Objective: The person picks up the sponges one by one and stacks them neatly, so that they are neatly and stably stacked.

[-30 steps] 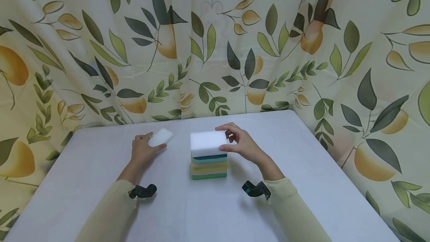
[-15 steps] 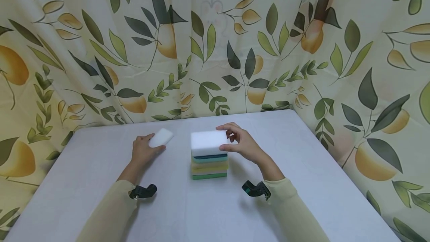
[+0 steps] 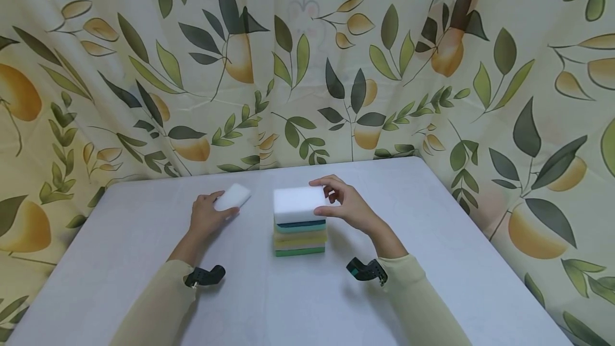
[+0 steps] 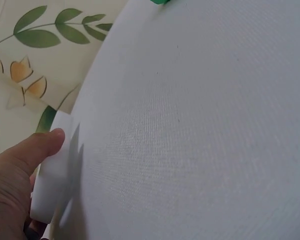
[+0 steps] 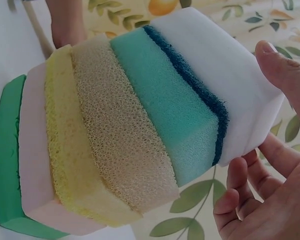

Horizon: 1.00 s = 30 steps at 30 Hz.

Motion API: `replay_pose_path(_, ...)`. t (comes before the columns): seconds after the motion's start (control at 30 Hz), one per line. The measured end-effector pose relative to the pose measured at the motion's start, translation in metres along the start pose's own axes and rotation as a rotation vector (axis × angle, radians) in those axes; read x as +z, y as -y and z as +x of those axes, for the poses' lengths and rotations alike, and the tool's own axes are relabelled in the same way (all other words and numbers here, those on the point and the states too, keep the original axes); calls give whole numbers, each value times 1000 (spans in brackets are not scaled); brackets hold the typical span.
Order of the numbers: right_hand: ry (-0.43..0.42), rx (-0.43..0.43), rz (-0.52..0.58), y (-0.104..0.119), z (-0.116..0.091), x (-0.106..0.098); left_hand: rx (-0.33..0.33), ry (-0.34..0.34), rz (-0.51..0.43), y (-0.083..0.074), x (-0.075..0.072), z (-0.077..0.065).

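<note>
My left hand (image 3: 206, 219) pinches a small white sponge (image 3: 234, 196) between thumb and fingers, at the table's back left. A stack of sponges stands in the middle. Its top is a thick white sponge (image 3: 297, 205), gripped at its right end by my right hand (image 3: 353, 208), thumb at the near face and fingers behind. Beneath it, the right wrist view shows a teal sponge (image 5: 150, 85) with a dark blue scouring layer, a porous beige sponge (image 5: 120, 115), a yellow one (image 5: 65, 140), a pale pink one (image 5: 35, 150) and a green one (image 5: 6, 155) lowest.
A white cloth covers the table (image 3: 269, 303). Behind and beside it hangs a curtain (image 3: 307, 68) printed with leaves and fruit. Both forearms reach in from the front, with dark bands (image 3: 205, 275) at the wrists.
My left hand has shifted very slightly to the right with the small white sponge. The right hand and the stack have stayed in place.
</note>
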State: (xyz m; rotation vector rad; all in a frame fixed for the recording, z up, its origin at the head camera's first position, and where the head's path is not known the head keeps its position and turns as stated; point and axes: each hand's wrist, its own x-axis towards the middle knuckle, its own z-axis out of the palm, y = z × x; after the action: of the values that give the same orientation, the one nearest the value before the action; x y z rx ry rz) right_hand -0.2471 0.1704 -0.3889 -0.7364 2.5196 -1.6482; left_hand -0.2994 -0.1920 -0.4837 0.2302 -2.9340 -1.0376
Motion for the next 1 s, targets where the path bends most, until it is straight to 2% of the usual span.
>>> replay_pose_path(0.4,-4,-1,-8,0,0,-1,22,-2,-38,-9,-3,-2)
replay_pose_path(0.73,2,-5,-10,-2,2,0,75,-16,-65,-19,-11,-4)
replay_pose_path(0.87,3,-1,-9,-2,2,0,107,-19,-68,-28,-15,-7)
replay_pose_path(1.0,0,1,-9,-2,1,-1,142,-10,-79,-43,-20,-12)
